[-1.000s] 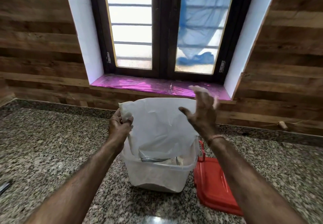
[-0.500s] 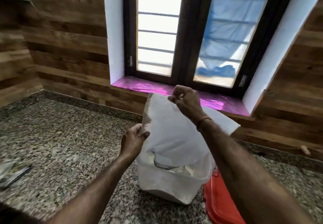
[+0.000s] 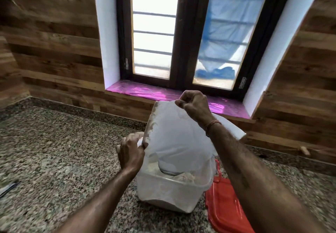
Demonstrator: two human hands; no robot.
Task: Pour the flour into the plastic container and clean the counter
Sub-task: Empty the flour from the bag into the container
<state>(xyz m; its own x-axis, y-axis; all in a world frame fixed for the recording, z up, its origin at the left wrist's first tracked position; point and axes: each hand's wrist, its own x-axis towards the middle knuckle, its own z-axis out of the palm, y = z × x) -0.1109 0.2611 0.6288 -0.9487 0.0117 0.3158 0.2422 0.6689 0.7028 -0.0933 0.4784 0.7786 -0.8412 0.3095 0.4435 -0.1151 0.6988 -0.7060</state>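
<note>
Left hand (image 3: 130, 152) pinches the lower side edge of the white flour bag (image 3: 178, 141); right hand (image 3: 193, 105) grips its raised top edge, fingers curled. Bag hangs mouth-down into the plastic container (image 3: 169, 192), hiding the rear rim. Flour (image 3: 183, 175) lies inside. Container stands on the counter (image 3: 54, 160), apart from its back edge; red lid (image 3: 225, 205) lies just beside, right.

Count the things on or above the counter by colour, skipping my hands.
White: 1, flour bag
Translucent: 1, plastic container
Red: 1, lid
Blurred, colour unclear: 1, item at the left edge
Total: 4
</note>
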